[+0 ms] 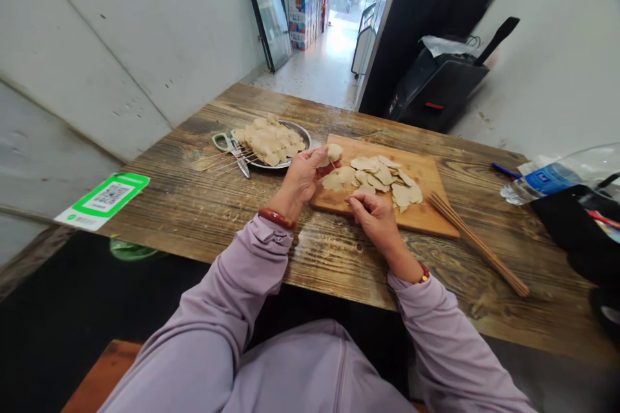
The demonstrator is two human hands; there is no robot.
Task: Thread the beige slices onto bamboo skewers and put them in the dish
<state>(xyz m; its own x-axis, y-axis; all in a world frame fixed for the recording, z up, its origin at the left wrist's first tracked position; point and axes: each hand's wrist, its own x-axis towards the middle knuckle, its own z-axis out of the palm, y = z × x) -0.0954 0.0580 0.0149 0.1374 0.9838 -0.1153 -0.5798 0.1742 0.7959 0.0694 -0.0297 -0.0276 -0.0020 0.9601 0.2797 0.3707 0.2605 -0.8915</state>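
My left hand [304,174] pinches a pale flat slice [333,152] over the left end of a wooden cutting board [426,216]. My right hand [374,216] is closed on the near end of a thin bamboo skewer [339,177] that runs up through slices toward the left hand. Several loose slices [382,177] lie spread across the board. A metal plate [296,126] to the left holds finished skewers of slices [268,137], their sticks pointing left.
Green-handled scissors [231,147] lie beside the plate. A bundle of bare skewers [477,242] rests off the board's right corner. A plastic water bottle [557,177] and a black bag [576,226] sit at the right. A green QR-code sign [104,199] hangs off the table's left edge.
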